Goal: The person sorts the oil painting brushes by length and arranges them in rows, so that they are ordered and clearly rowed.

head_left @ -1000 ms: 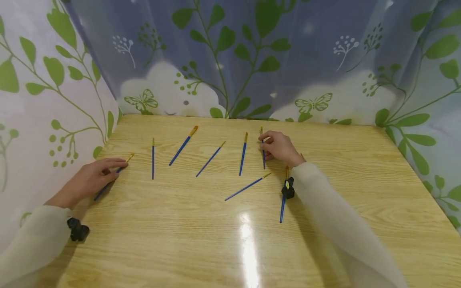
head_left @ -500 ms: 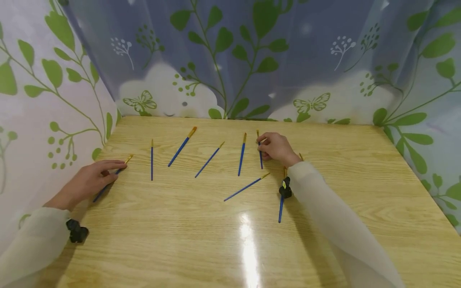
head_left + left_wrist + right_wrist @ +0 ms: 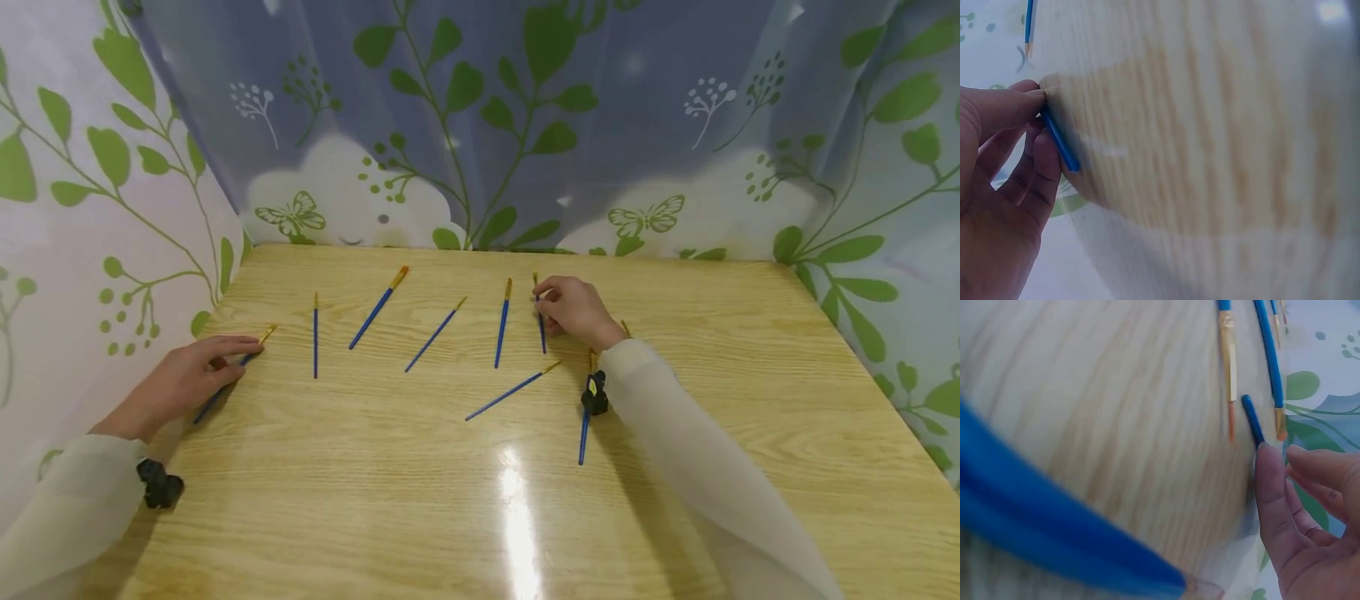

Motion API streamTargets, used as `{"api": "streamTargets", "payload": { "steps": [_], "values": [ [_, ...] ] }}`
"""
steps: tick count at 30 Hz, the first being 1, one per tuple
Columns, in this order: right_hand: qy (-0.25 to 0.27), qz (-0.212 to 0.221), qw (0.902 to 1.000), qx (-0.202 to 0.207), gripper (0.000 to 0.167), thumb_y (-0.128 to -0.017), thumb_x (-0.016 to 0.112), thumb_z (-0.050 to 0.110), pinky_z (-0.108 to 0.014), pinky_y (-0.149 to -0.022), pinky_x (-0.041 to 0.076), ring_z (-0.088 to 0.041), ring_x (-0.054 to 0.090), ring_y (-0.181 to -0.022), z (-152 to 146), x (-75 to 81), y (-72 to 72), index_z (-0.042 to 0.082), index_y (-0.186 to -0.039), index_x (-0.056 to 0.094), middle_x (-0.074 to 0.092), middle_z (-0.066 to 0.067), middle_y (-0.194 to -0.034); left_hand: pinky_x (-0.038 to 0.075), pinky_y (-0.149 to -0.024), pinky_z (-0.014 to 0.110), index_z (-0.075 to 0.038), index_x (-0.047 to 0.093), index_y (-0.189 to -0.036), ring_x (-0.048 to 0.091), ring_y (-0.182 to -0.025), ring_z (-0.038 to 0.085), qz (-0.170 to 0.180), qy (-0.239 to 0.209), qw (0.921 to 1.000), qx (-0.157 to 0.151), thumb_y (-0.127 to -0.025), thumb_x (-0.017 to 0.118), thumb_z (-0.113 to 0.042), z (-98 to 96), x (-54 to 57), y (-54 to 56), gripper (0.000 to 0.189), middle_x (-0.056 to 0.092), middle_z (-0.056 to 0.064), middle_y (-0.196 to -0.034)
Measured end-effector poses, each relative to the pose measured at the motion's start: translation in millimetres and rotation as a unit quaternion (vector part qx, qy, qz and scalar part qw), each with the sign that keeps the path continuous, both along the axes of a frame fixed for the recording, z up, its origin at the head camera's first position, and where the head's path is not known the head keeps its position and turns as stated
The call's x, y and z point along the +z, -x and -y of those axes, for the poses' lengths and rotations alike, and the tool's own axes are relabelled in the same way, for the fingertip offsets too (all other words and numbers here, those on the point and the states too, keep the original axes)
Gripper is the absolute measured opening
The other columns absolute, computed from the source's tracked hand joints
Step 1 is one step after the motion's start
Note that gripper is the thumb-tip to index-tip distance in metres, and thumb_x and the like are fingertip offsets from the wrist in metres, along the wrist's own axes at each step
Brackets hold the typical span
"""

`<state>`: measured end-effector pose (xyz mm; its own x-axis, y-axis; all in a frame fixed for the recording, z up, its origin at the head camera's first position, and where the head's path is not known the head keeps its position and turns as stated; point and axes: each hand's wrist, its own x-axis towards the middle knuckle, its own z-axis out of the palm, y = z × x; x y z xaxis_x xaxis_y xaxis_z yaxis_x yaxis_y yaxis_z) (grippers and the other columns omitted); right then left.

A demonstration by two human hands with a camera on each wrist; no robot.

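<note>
Sleeves of cream cloth (image 3: 690, 433) extended from the lower left and lower right of the frame, a small black device (image 3: 160, 485) at each wrist. Between them, the wood-grain tabletop (image 3: 360, 492) caught a streak of glare at bottom centre. Right of centre, a blue-handled brush (image 3: 583, 437) lay partly beneath the right wrist; just left of it, a slanted brush (image 3: 504, 397) pointed its bristles to the upper right.

At middle left, the left hand (image 3: 180, 379) pinched a slim brush (image 3: 213, 402) low against the tabletop, thumb and fingers narrow around it, a grip probably chosen because the handle was so thin.

Beyond, four brushes lay flat and well apart across the centre: an upright thin brush (image 3: 316, 342), a broad brush (image 3: 371, 317), a leaning thin brush (image 3: 431, 339) and a thicker brush (image 3: 502, 329). The gaps perhaps let each be picked up singly. Beside the last, the right hand (image 3: 577, 310) pinched another brush (image 3: 542, 336) the same way, bristles towards the far edge. Behind its wrist showed the tip of one more brush (image 3: 626, 329), mostly hidden. Leaf-printed curtains (image 3: 487, 150) closed off the top.
</note>
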<state>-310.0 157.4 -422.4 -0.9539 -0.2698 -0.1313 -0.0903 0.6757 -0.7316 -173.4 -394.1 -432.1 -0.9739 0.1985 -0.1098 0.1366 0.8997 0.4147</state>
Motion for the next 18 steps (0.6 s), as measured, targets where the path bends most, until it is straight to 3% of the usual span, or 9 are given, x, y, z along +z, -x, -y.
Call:
{"api": "streamTargets", "payload": {
  "steps": [6,11,18],
  "values": [
    [-0.004,-0.012,0.9999,0.009,0.038,-0.112,0.064,0.017,-0.035,-0.074,0.067,-0.025,0.077,-0.082,-4.1,11.6,-3.9,0.003,-0.148,0.063,0.070,-0.019,-0.123,0.055,-0.094,0.065,-0.005,0.057,-0.158,0.065,-0.121,0.044,0.008,-0.006,0.9999,0.003,-0.113,0.060,-0.014,0.4,-0.3,0.1,0.046,0.042,0.029,-0.168],
    [-0.031,-0.027,0.9986,0.033,0.040,-0.112,0.066,0.024,-0.036,-0.073,0.059,-0.030,0.074,-0.085,-9.0,21.2,-6.8,0.005,-0.147,0.065,0.071,-0.018,-0.125,0.055,-0.093,0.065,-0.005,0.056,-0.159,0.065,-0.121,0.044,0.010,-0.006,0.9999,0.001,-0.114,0.059,-0.015,2.3,0.1,-0.6,0.047,0.041,0.029,-0.168],
    [-0.066,-0.041,0.9960,0.045,0.040,-0.113,0.064,0.027,-0.047,-0.089,0.060,-0.038,0.071,-0.114,-23.1,30.1,-11.8,0.008,-0.148,0.066,0.069,-0.019,-0.134,0.055,-0.094,0.066,-0.006,0.055,-0.160,0.065,-0.122,0.045,0.013,-0.004,0.9999,0.001,-0.114,0.059,-0.016,1.5,0.5,1.0,0.047,0.041,0.029,-0.169]
  ]
}}
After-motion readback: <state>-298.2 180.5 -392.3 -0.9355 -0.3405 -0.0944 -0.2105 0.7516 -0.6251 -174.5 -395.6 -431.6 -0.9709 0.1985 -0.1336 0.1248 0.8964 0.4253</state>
